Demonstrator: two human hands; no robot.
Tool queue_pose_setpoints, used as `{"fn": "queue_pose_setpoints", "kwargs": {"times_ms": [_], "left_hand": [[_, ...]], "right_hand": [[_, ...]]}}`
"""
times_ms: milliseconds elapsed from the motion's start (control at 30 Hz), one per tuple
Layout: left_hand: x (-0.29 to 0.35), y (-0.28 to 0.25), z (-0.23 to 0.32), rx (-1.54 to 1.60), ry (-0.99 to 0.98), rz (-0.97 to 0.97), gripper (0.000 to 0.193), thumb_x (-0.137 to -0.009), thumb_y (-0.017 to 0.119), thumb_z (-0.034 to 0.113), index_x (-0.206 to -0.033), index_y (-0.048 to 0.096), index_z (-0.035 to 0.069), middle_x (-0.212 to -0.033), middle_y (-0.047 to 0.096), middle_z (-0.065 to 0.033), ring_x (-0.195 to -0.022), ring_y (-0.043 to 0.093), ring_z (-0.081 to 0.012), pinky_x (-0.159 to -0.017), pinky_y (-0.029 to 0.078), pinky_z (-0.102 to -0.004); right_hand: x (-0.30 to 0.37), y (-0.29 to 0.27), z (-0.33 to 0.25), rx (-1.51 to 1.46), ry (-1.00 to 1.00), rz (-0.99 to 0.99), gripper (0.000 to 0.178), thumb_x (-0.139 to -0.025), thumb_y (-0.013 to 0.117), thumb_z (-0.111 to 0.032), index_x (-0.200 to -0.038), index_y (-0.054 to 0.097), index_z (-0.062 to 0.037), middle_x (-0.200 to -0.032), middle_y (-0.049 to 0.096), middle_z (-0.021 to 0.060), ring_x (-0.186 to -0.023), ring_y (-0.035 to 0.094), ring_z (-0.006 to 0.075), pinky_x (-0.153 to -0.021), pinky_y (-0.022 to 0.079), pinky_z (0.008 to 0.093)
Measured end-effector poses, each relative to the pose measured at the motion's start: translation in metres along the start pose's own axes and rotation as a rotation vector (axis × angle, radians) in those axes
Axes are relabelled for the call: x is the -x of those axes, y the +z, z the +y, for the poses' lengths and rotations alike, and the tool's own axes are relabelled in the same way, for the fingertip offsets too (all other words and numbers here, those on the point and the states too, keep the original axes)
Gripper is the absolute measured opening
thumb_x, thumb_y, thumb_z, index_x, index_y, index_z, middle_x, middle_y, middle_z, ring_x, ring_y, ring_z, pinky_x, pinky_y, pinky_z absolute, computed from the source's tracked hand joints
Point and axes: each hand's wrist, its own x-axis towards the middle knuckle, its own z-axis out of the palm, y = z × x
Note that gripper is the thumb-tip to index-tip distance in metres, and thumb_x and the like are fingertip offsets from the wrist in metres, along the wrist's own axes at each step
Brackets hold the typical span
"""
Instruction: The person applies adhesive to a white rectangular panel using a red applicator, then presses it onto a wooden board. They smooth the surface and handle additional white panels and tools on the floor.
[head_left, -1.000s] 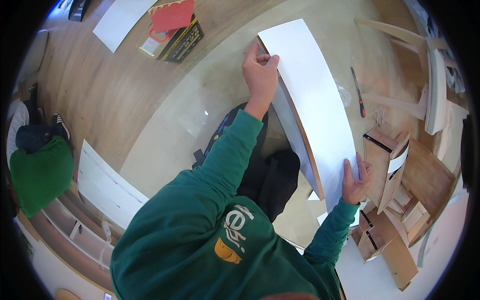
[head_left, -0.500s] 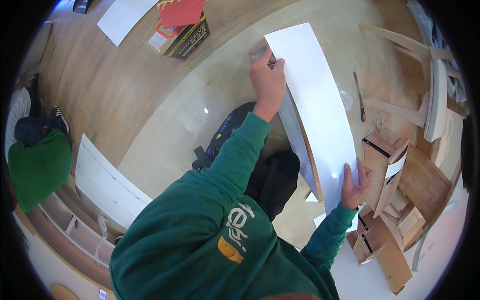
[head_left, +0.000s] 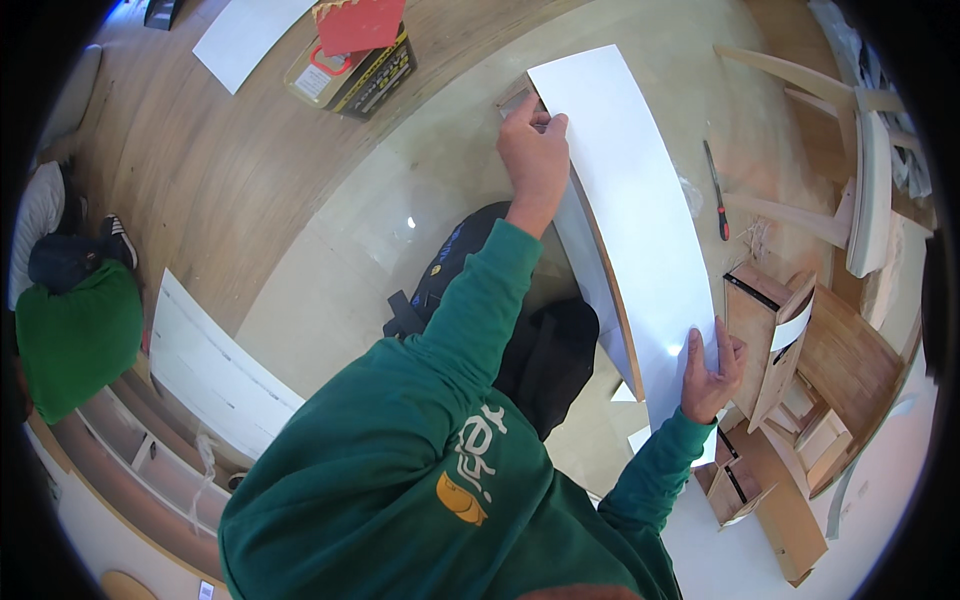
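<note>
A wooden floor (head_left: 200, 190) with pale sheeting is seen. An open wooden drawer box (head_left: 765, 340) lies beside it. A white panel (head_left: 640, 210) is gripped by fingers of left hand (head_left: 535, 155) and right hand (head_left: 710, 370).

Head-worn fisheye, steeply downward over floor (head_left: 330, 250)

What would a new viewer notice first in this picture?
A long white panel stands right of centre, with the left hand on its far end and the right hand at its near end. A green sweater fills the lower middle. Wooden drawer boxes lie at the right.
</note>
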Motion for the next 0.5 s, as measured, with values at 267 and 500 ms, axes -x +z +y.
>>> {"fn": "queue_pose_setpoints", "kwargs": {"times_ms": [267, 500], "left_hand": [[0.000, -0.002, 0.002, -0.089, 0.034, -0.019, 0.032, -0.081, 0.071, 0.000, -0.112, 0.072, 0.000, -0.073, 0.068, -0.0061, -0.055, 0.060, -0.0127, -0.052, 0.048, -0.0296], [0.006, 0.001, 0.009, -0.206, 0.065, 0.138, 0.034, -0.076, 0.077, 0.007, -0.110, 0.074, 0.003, -0.094, 0.060, -0.0123, -0.071, 0.061, -0.0212, -0.073, 0.051, -0.0361]], "right_hand": [[-0.003, -0.004, -0.004, 0.006, 0.025, -0.014, 0.037, -0.081, 0.082, -0.011, -0.115, 0.071, 0.0005, -0.087, 0.055, 0.0100, -0.077, 0.054, 0.0213, -0.070, 0.046, 0.0334], [-0.005, -0.013, -0.013, 0.020, 0.020, -0.017, 0.037, -0.080, 0.082, -0.010, -0.114, 0.071, 0.0006, -0.088, 0.057, 0.0112, -0.079, 0.056, 0.0235, -0.072, 0.047, 0.0341]]}}
